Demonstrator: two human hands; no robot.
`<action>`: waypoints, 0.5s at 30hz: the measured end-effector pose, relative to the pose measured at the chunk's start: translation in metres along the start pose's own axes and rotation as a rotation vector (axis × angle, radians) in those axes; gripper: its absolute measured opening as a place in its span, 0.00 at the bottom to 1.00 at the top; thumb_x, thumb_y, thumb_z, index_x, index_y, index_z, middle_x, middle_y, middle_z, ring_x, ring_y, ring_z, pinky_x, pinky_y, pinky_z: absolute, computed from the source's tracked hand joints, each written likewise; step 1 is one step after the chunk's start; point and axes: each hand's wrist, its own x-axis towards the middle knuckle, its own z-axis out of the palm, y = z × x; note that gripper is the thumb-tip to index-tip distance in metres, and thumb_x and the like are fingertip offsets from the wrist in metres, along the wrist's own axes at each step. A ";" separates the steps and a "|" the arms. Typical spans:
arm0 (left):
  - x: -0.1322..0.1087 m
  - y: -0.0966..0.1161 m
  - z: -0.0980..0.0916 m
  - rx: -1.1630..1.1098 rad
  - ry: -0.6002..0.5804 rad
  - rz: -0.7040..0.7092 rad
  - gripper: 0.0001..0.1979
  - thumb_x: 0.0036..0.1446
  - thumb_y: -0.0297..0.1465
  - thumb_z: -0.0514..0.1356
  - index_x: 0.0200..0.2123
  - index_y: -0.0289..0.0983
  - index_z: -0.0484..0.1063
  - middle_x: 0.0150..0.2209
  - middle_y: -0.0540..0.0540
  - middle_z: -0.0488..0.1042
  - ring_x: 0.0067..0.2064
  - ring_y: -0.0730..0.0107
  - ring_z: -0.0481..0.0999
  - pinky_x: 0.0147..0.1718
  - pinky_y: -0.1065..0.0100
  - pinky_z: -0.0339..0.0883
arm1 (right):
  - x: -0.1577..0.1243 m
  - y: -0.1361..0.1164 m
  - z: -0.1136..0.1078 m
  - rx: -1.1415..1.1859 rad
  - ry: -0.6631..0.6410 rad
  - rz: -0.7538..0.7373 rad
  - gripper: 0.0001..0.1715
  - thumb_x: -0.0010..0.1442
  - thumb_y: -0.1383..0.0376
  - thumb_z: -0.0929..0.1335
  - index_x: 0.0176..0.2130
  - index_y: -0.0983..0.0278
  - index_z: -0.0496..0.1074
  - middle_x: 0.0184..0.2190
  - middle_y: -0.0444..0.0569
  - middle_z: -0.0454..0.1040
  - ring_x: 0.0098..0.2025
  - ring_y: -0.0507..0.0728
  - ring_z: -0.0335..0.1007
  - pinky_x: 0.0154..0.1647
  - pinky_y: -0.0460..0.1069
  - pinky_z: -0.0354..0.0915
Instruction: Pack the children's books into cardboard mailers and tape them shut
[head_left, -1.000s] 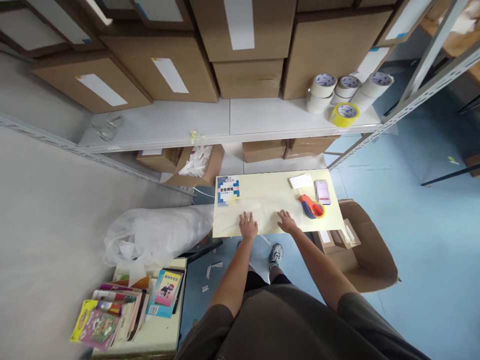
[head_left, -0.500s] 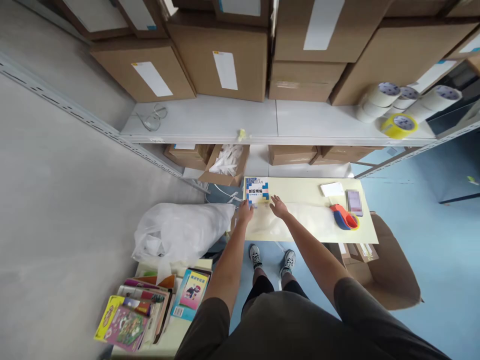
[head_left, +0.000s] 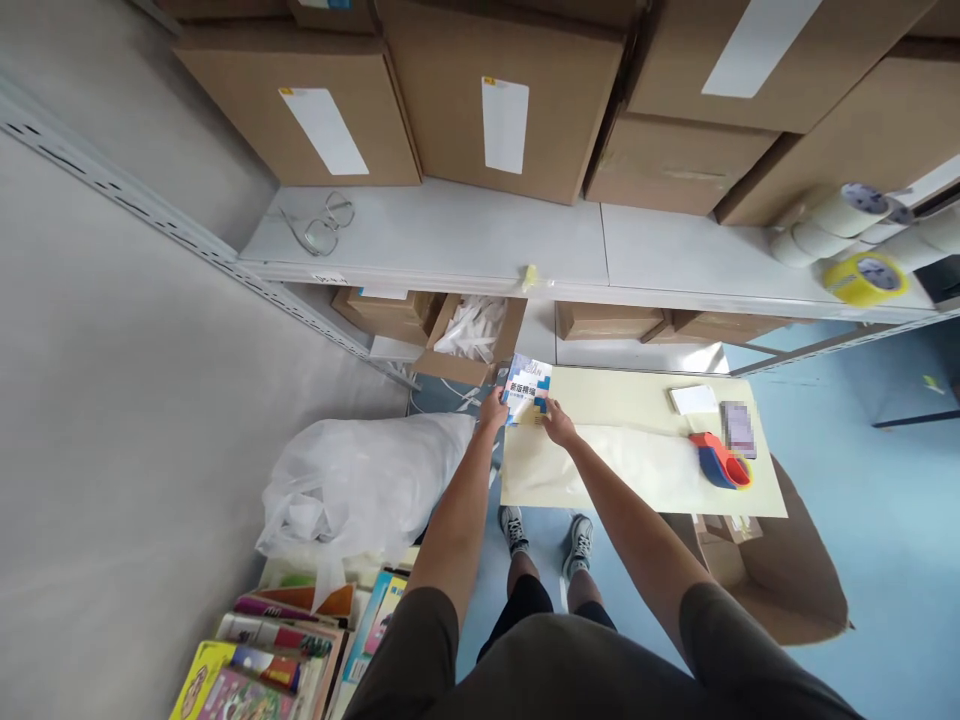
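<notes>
Far left, low: you've got a pile of multicoloured printed books (head_left: 255, 690), and above it a pair of thin-framed clear eyeglasses (head_left: 321, 236) on the light grey metal shelf (head_left: 450, 225). Next, a bulky translucent white plastic bundle (head_left: 367, 480) lies left of the table, then an open brown cardboard box (head_left: 452, 366) with white crumpled stuff inside. Your left hand (head_left: 493, 410) grips the left edge of the blue-and-white rectangular book (head_left: 529, 385); your right hand (head_left: 557, 423) pinches its lower right corner. The book sits tilted between both hands, at the left end of the pale yellow rectangular table (head_left: 611, 390); can't tell if it's clear of the surface. Right of your hands: a flat translucent plastic sheet (head_left: 637, 460), a white rectangular slip (head_left: 694, 400), a red-and-blue plastic tape dispenser (head_left: 716, 462), a purplish rectangular phone-like item (head_left: 739, 425). Far right, a big open brown carton (head_left: 806, 590) below, a yellow tape roll (head_left: 855, 280) up on the shelf.
</notes>
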 end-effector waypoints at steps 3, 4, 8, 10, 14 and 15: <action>0.006 0.020 0.000 -0.110 -0.006 0.110 0.21 0.55 0.20 0.66 0.52 0.41 0.79 0.47 0.44 0.82 0.47 0.59 0.80 0.51 0.64 0.70 | 0.001 0.005 -0.015 0.178 0.102 0.068 0.46 0.66 0.59 0.67 0.77 0.58 0.53 0.72 0.56 0.66 0.74 0.70 0.60 0.70 0.65 0.65; 0.007 0.028 -0.001 -0.156 -0.025 0.146 0.21 0.54 0.21 0.66 0.51 0.40 0.79 0.46 0.44 0.82 0.45 0.61 0.79 0.50 0.65 0.70 | 0.002 0.005 -0.023 0.254 0.148 0.087 0.46 0.65 0.57 0.68 0.76 0.58 0.55 0.70 0.56 0.68 0.71 0.71 0.64 0.68 0.65 0.66; 0.006 0.059 -0.007 -0.376 -0.165 0.266 0.18 0.54 0.26 0.68 0.49 0.38 0.79 0.41 0.47 0.80 0.40 0.68 0.77 0.43 0.69 0.71 | -0.002 -0.002 -0.066 0.630 0.296 0.020 0.41 0.60 0.51 0.70 0.68 0.58 0.65 0.61 0.55 0.78 0.58 0.67 0.77 0.59 0.61 0.73; -0.002 0.074 -0.012 -0.489 -0.238 0.278 0.20 0.53 0.30 0.70 0.51 0.36 0.80 0.41 0.47 0.79 0.38 0.71 0.77 0.40 0.71 0.72 | -0.012 -0.007 -0.094 0.786 0.327 -0.031 0.38 0.56 0.50 0.71 0.63 0.59 0.69 0.53 0.54 0.81 0.51 0.64 0.79 0.52 0.59 0.75; -0.034 0.096 -0.024 -0.636 -0.273 0.212 0.32 0.47 0.36 0.75 0.57 0.37 0.80 0.44 0.45 0.80 0.37 0.71 0.78 0.37 0.70 0.73 | -0.049 -0.013 -0.141 0.934 0.342 -0.091 0.36 0.51 0.52 0.74 0.57 0.60 0.71 0.44 0.52 0.83 0.43 0.61 0.79 0.43 0.55 0.75; -0.046 0.097 -0.026 -0.648 -0.270 0.191 0.33 0.45 0.37 0.76 0.57 0.37 0.80 0.44 0.45 0.80 0.37 0.70 0.78 0.36 0.70 0.73 | -0.061 -0.014 -0.146 0.943 0.331 -0.105 0.35 0.51 0.52 0.74 0.56 0.60 0.72 0.43 0.51 0.83 0.43 0.61 0.79 0.42 0.55 0.74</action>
